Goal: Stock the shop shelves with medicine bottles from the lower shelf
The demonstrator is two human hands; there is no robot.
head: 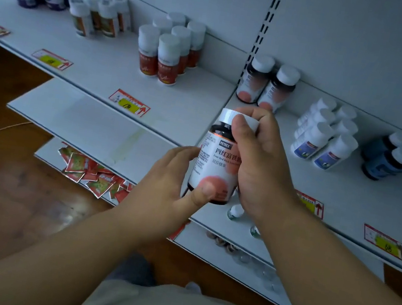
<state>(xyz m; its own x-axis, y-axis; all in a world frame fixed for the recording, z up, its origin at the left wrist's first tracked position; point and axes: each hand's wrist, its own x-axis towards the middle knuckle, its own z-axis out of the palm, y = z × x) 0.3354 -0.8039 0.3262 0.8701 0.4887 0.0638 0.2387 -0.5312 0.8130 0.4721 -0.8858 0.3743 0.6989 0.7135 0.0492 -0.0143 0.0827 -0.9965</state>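
Both hands grip one bottle (215, 160) in the air before the upper shelf (346, 191): the left hand (171, 182) round its base, the right hand (259, 156) over its cap. Two matching bottles (267, 83) already stand behind; this one is not yet placed, and a few small ones (235, 212) remain below.

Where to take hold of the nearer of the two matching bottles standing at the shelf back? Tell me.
Take the right-hand bottle by its white cap, coming from above and the front. It stands upright against the back wall, its twin touching its left side, so the cap is the free part.
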